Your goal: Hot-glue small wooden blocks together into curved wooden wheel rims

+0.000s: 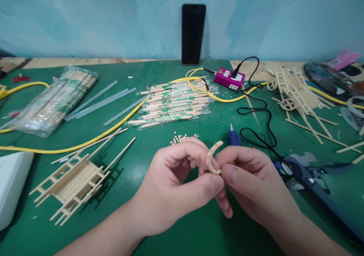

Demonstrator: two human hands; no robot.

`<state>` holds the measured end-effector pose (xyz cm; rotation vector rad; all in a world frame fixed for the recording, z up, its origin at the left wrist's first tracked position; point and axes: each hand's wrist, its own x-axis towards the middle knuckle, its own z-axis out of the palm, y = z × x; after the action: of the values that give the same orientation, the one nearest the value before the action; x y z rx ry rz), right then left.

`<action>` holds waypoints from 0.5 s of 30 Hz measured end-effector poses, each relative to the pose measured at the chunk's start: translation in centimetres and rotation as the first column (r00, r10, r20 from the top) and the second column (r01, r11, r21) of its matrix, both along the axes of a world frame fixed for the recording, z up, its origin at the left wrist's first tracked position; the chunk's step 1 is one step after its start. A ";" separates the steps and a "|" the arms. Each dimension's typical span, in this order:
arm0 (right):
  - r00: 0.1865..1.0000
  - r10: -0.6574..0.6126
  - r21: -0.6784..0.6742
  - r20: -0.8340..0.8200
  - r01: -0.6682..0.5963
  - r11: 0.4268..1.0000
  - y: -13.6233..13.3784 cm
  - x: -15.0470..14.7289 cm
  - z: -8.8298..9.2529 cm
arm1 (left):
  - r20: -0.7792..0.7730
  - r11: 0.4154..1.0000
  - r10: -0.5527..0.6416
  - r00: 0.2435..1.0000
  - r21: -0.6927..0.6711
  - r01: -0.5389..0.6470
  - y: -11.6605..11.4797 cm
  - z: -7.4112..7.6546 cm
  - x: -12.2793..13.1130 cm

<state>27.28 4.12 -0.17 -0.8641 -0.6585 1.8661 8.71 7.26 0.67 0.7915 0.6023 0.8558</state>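
A small C-shaped arc (209,160), built from short pale wooden bits, is held up in front of me. My left hand (182,184) pinches its lower end between thumb and forefinger. Against that same lower end, my right hand (250,180) has its thumb and forefinger closed; a tiny bit between those fingertips may be hidden. Beyond my left hand lies a scatter of small cut wooden bits (179,138). A blue glue gun (234,138) shows its nozzle behind my right hand, the rest mostly covered.
Left stands a wooden stick cart frame (76,180). Chopstick packs (176,104), a bagged bundle (59,100) and clear glue sticks (102,103) lie behind. A purple power strip (229,79), yellow cable (113,133), cutters (311,181), a wheeled stick model (295,97) and phone (193,34) surround.
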 end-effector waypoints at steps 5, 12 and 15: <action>1.000 0.000 -0.039 -0.030 -0.001 0.999 0.3 -0.1 0.2 | -0.106 0.997 0.066 0.992 0.048 -0.061 0.1 0.5 0.3; 1.000 0.001 -0.037 0.006 0.000 0.999 0.4 -0.3 0.3 | 0.039 1.000 0.000 0.999 0.010 -0.001 0.0 0.0 0.5; 1.000 -0.001 -0.013 0.021 0.001 1.000 0.3 -0.2 0.2 | 0.094 1.000 -0.018 0.995 -0.009 0.019 -0.1 -0.3 0.4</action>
<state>27.05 4.38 0.03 -0.8935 -0.6598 1.8643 9.11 7.19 0.38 0.7428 0.5150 0.8674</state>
